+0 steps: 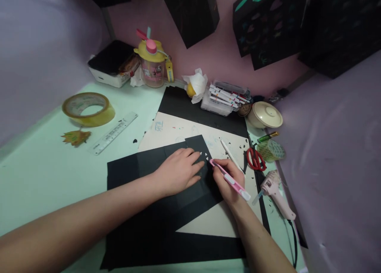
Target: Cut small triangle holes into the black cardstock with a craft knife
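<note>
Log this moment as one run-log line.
left hand: flat on black paper | right hand: holds pink craft knife, tip at paper

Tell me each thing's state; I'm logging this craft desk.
left hand: flat on the black paper
right hand: grip closed on the pink cutter
scissors: lying shut
bottle: upright, capped
bowl: lid on
tape roll: lying flat
glue gun: lying down
</note>
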Motion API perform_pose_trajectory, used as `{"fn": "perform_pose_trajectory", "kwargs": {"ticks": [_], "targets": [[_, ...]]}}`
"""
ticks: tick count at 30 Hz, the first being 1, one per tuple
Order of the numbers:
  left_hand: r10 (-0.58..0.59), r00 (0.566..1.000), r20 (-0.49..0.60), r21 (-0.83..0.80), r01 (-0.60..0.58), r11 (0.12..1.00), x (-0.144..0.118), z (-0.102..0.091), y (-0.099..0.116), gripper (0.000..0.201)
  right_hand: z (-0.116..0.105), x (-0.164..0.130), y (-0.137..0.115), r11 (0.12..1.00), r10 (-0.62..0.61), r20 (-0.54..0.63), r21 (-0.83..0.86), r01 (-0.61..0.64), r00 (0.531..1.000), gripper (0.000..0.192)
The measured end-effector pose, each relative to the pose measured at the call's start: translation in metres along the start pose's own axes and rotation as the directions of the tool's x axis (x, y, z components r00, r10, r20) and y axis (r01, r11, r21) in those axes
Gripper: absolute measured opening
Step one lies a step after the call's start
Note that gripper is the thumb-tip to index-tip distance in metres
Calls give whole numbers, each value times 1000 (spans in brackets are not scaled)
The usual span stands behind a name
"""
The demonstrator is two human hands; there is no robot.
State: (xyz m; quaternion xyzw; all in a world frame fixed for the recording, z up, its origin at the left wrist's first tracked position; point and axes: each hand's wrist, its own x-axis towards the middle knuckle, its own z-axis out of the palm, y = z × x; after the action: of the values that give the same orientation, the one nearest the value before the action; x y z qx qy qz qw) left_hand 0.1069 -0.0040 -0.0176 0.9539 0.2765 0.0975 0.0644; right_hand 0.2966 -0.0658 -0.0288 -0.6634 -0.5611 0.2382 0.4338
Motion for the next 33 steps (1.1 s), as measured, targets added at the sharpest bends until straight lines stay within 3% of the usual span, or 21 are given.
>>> {"fn": "perform_pose_trajectory", "kwargs": {"ticks": [8, 33], "targets": [[7, 997, -70, -104, -14, 994, -3, 9, -9, 41, 7, 0, 3, 998, -32, 11, -56, 32, 999, 11], [-15, 997, -72, -145, 4, 989, -5, 11, -10, 42, 7, 0, 3, 993, -53, 6, -103, 53, 999, 11]]}}
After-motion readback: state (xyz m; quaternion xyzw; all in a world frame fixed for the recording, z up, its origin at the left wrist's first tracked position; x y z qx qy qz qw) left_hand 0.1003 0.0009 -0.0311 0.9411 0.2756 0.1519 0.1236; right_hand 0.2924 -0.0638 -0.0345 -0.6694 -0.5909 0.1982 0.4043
